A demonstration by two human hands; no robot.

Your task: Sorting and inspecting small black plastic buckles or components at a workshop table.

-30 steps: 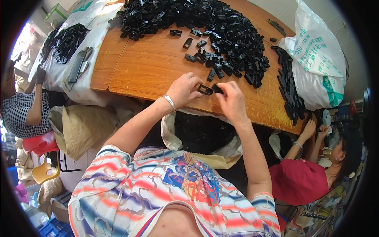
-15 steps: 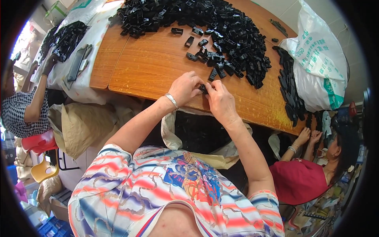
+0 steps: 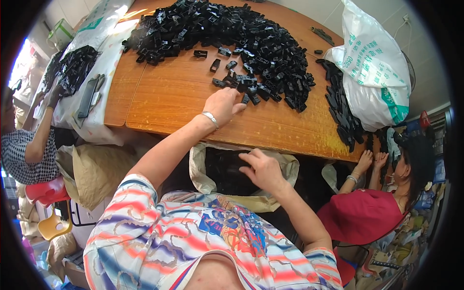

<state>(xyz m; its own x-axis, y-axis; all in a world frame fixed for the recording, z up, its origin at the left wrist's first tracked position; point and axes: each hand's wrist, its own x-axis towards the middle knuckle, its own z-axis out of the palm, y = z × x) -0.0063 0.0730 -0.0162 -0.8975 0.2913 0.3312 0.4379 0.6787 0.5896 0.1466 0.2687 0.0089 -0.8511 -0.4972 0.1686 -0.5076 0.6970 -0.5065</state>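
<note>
Small black plastic parts point(image 3: 285, 63) lie in a large heap on the wooden table point(image 3: 179, 106). My left hand point(image 3: 223, 107) is at the heap's near edge, fingers stretched forward and thumb apart. Its fingertips are beside a few loose parts, and nothing shows in its grip. Below the table's front edge, my right hand point(image 3: 263, 171) hovers over the mouth of a pale open sack point(image 3: 195, 169), with thumb and fingers apart and nothing between them. The dark inside of the sack seems to hold black pieces, too dim to make out.
Long black pieces point(image 3: 340, 104) line the table's right side, beside a bulging white plastic bag point(image 3: 374, 72). A person in red point(image 3: 362, 217) works at the right, another in checks point(image 3: 29, 152) at the left. A brown paper sack point(image 3: 96, 169) stands left of me.
My hands, earlier together around a small black part over the table edge, have separated. The left has moved forward to the heap, the right down over the sack. The part is gone from my fingers.
</note>
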